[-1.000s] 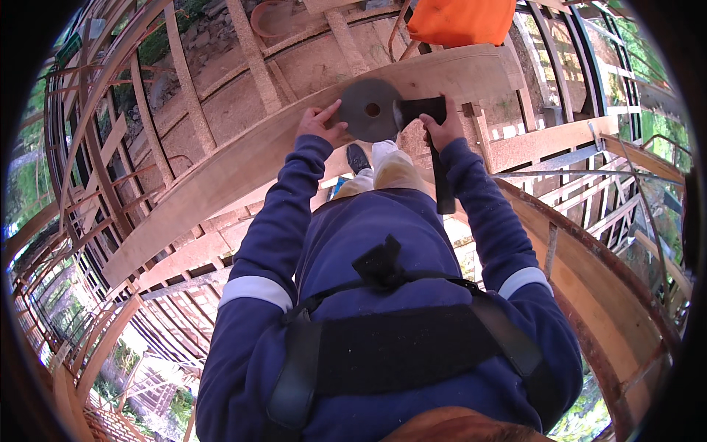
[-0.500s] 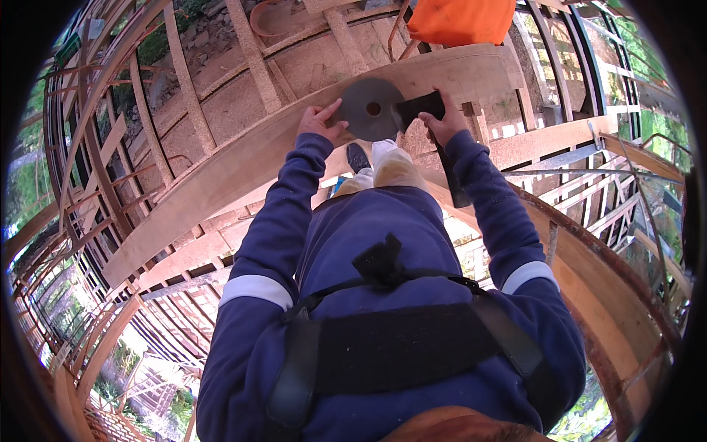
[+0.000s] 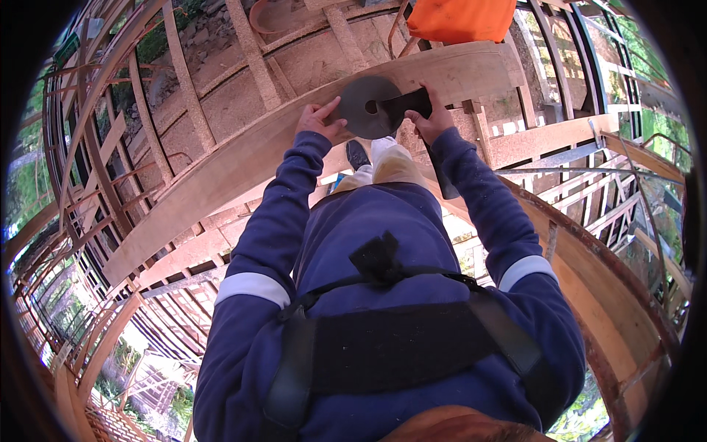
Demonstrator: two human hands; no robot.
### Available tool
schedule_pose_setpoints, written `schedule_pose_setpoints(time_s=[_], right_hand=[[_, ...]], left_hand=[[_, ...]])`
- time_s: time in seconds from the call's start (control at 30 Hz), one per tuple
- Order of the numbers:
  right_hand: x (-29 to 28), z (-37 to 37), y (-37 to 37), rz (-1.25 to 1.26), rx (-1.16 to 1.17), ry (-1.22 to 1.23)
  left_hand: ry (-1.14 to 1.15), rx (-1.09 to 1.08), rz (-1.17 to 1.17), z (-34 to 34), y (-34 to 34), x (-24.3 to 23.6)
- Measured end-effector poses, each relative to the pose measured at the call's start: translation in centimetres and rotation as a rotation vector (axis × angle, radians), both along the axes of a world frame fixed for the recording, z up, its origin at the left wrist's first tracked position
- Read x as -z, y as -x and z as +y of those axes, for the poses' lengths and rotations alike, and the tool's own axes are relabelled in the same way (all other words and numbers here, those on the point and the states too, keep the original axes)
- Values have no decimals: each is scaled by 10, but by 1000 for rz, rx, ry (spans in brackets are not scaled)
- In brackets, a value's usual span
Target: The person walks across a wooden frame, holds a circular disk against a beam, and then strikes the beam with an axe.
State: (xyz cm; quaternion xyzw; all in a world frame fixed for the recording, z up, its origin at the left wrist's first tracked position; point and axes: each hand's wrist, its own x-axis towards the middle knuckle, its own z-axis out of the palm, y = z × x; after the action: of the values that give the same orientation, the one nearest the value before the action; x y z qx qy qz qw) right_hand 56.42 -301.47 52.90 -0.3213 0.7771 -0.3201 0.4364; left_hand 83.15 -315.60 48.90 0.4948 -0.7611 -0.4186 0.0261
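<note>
A dark grey disc [image 3: 359, 121] with a round hole in its middle is in front of me, above a long board. My left hand [image 3: 321, 120] grips its left edge, thumb and fingers apart around the rim. Between thumb and fingers, my right hand [image 3: 431, 116] pinches a black strip [image 3: 413, 102]. One part of this strip lies across the disc's right side, near the hole. Its other part hangs down beside my right forearm. Whether strip and disc are one piece, I cannot tell.
The long wooden board [image 3: 213, 169] crosses in front of me. An orange cloth or bag [image 3: 460, 18] is at the far side. Open timber framing [image 3: 254, 59] surrounds me, with ground and stones below. A curved brown beam [image 3: 611, 280] runs on my right.
My right hand has moved left, toward the disc, with the strip. The strip now covers more of the disc's right side, close to the hole. My left hand has barely moved.
</note>
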Motion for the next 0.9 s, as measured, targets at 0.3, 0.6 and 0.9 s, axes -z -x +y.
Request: schedule_pose_setpoints(time_s=[0.3, 0.6, 0.9], right_hand=[[7, 0, 2, 133, -94, 130], [-7, 13, -4, 1, 31, 30], [-41, 26, -2, 132, -263, 195]], left_hand=[[40, 9, -5, 2, 1, -11], [34, 4, -6, 2, 1, -13], [-6, -17, -15, 1, 3, -5]])
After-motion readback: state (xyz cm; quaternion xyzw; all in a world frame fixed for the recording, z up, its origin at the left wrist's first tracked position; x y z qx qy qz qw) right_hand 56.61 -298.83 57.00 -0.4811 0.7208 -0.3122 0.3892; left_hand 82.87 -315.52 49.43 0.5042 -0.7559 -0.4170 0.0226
